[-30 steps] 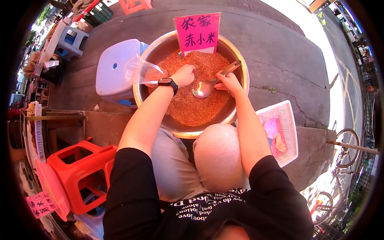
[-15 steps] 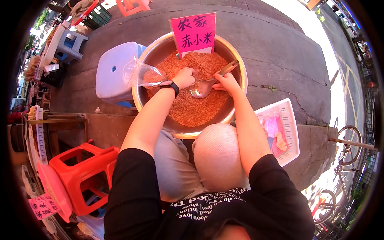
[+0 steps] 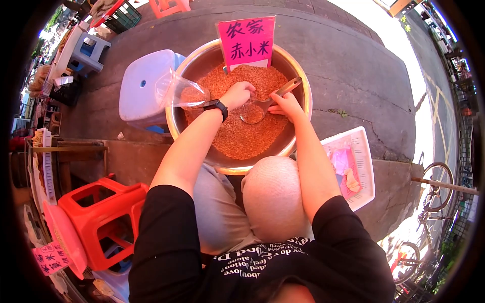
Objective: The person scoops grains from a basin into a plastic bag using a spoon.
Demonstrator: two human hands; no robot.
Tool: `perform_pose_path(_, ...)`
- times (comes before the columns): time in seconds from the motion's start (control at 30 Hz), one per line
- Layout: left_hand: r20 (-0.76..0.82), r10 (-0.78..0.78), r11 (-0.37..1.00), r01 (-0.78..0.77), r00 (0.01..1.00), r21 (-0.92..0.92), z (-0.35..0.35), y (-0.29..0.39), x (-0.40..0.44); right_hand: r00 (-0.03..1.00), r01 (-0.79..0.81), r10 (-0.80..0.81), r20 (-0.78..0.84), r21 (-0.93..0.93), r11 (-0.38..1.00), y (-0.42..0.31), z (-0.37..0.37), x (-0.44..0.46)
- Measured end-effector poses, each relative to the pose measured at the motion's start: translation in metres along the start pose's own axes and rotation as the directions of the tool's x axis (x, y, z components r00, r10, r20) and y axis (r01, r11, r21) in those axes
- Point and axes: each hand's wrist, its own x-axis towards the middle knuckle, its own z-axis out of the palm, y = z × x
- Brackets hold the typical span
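Note:
A large metal basin (image 3: 177, 129) of reddish grain (image 3: 247, 141) stands in front of my knees. My right hand (image 3: 287, 107) is closed around the handle of a metal ladle (image 3: 290, 87). The ladle's bowl rests low over the grain, with reddish grains in it. Just above and left of that bowl is my left hand (image 3: 239, 95), wearing a black watch, its fingers drawn together; what they hold, if anything, cannot be made out. Beside my left wrist, a clear plastic bag (image 3: 181, 91) with some grain in its end lies across the basin's left rim.
A pink handwritten sign (image 3: 247, 40) stands at the basin's far side. Left of the basin is a pale blue stool (image 3: 139, 83); a red stool (image 3: 96, 202) is nearer on the left. A white plastic basket (image 3: 368, 177) holding pink items sits to the right.
My left hand has shifted slightly right, its fingers now further over the grain. The ladle's bowl showed bare shiny metal before and now looks covered with grain. My right hand stays in place.

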Motion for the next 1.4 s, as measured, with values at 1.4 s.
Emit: perform_pose_path(1.4,-0.186,0.347,0.933,-0.317,0.919,0.172,0.007,-0.010,0.008,1.000,-0.012,0.012,0.005,0.014,1.000,-0.002,0.001,-0.002)
